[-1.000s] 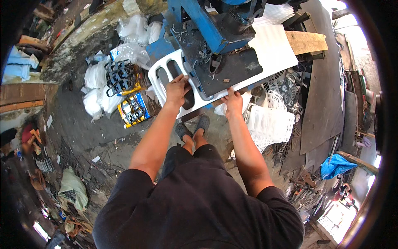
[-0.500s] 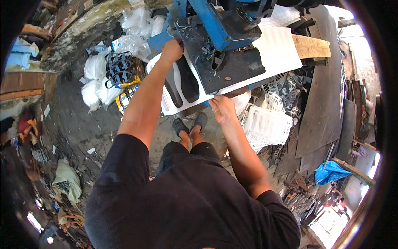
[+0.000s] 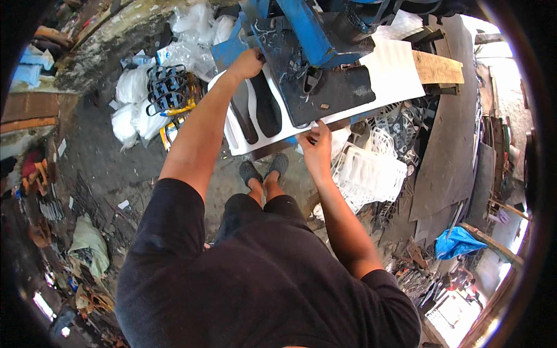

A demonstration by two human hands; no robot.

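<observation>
Left hand (image 3: 248, 65) slid toward twelve o'clock, fingers' grip hidden; right hand (image 3: 316, 152) curled at white sheet (image 3: 395, 69), grasp unclear!

One blue press (image 3: 304, 35), one wooden plank (image 3: 444, 67), two clogs (image 3: 278, 165).

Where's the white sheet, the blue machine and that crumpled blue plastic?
White sheet (image 3: 395, 71): head view, its solid right part.
Blue machine (image 3: 306, 35): head view, its slanted beam.
Blue plastic (image 3: 457, 243): head view, its crumpled middle.

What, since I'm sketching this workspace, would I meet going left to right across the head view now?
Green sack → black strap bundle → left hand → right hand → white cutouts → blue tarp.
</observation>
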